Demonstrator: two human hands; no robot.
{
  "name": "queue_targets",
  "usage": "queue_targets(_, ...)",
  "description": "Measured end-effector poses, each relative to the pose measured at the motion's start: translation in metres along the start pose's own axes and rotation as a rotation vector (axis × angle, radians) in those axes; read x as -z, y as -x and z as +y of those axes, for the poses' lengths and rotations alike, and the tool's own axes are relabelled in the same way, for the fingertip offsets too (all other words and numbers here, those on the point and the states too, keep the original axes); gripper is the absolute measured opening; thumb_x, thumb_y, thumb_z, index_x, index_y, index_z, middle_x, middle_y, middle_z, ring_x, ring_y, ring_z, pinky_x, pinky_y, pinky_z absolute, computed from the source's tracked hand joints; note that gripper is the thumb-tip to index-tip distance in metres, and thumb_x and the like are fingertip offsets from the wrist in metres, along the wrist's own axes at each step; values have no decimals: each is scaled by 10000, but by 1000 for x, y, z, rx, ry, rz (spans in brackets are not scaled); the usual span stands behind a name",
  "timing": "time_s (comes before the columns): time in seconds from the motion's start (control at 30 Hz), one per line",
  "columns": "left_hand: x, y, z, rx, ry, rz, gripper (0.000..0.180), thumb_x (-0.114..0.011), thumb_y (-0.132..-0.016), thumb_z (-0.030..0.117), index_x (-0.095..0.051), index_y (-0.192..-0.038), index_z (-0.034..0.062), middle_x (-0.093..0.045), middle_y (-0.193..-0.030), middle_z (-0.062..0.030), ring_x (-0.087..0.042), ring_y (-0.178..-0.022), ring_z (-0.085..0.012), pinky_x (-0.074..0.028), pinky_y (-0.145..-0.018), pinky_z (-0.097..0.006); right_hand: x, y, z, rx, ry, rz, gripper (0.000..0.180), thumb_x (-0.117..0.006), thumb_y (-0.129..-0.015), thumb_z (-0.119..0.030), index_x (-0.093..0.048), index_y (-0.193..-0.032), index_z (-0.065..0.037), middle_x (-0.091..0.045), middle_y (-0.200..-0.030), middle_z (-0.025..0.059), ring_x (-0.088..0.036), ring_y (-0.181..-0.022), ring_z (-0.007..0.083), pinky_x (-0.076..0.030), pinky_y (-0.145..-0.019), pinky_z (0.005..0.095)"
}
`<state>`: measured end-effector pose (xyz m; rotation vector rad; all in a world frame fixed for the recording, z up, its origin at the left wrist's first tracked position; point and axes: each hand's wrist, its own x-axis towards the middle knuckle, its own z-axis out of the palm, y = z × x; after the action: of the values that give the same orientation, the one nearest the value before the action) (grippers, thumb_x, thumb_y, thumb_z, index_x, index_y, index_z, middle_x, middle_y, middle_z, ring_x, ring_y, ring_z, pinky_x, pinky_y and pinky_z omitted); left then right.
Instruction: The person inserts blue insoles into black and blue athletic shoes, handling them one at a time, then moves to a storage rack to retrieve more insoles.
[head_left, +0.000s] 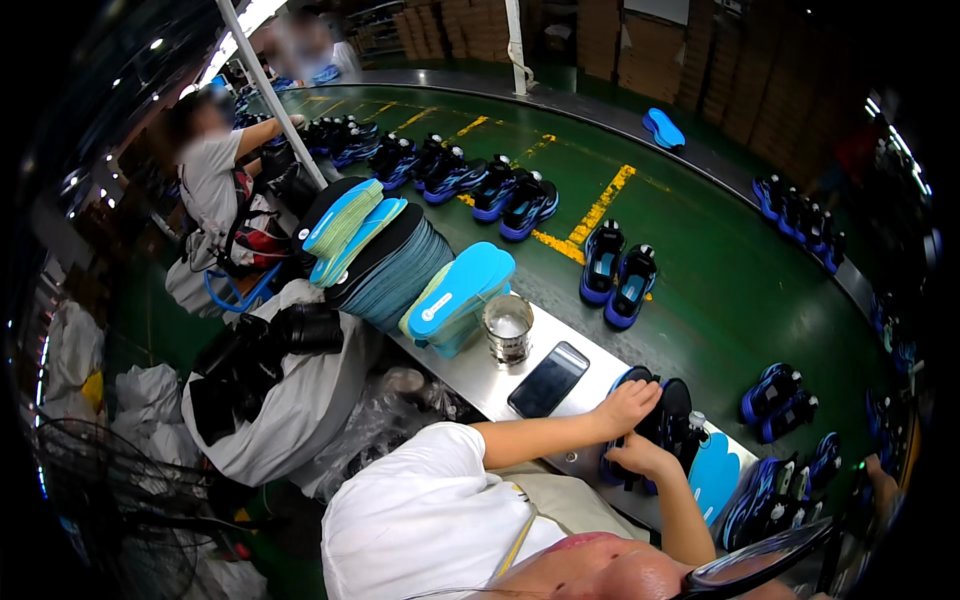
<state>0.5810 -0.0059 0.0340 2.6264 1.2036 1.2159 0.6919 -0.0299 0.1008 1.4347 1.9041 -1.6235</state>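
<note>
Over the near edge of the metal bench, my left hand [630,405] has its bent fingers closed on the upper part of a black sneaker [634,375] with a blue sole. My right hand [642,456] grips the same sneaker lower down, thumb toward its side. The hands partly cover it. Close beside it, to the right, stands another dark shoe [676,402]. Bright blue insoles [712,472] lie right of my right hand. Left of my hands are a black smartphone [550,378] and a clear glass [508,335].
Stacked blue and green insoles [462,295] and a taller dark stack [395,270] stand at the bench's left. Paired sneakers [620,275] sit on the green conveyor [700,290]. A white sack [290,400] holds black items. A co-worker [212,175] sits at the far left.
</note>
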Motion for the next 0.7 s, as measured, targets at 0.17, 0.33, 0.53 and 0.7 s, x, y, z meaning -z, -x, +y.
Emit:
queue_targets(0.17,0,-4,-6,-105,9,52,275,-533,-633,116,-543,-890,20,-513,-959,-133,-514,-789,-257,-429,-677,-335,-18,11,18,323,-178,299,690,-568,-723,-221,-229,-1262,45,-457,-1129,268,-488,-1015,329,-374,-866,323)
queue_targets(0.33,4,-15,-5,-33,59,-40,133,-547,-610,83,-516,-738,64,-547,-902,-96,-539,-789,-223,-412,-636,-343,-20,73,62,387,-564,738,325,-550,-793,-127,-498,-1081,14,-543,-1036,112,-529,-926,157,-424,-779,253)
queue_targets(0.53,40,-25,-2,105,273,-535,99,-594,-710,114,-539,-753,43,-418,-1221,-154,-426,-1115,-280,-292,-928,-423,-8,125,209,-202,-156,1405,313,-570,-758,-170,-538,-1033,-24,-543,-958,150,-546,-840,241,-439,-714,314)
queue_targets(0.7,69,-38,-16,874,1189,-499,86,-534,-715,19,-463,-669,28,-493,-1146,-164,-484,-1043,-224,-349,-885,-303,-21,119,246,-652,-5,959,501,-634,-676,-293,-506,-1086,-34,-507,-1032,215,-506,-920,361,-405,-794,420)
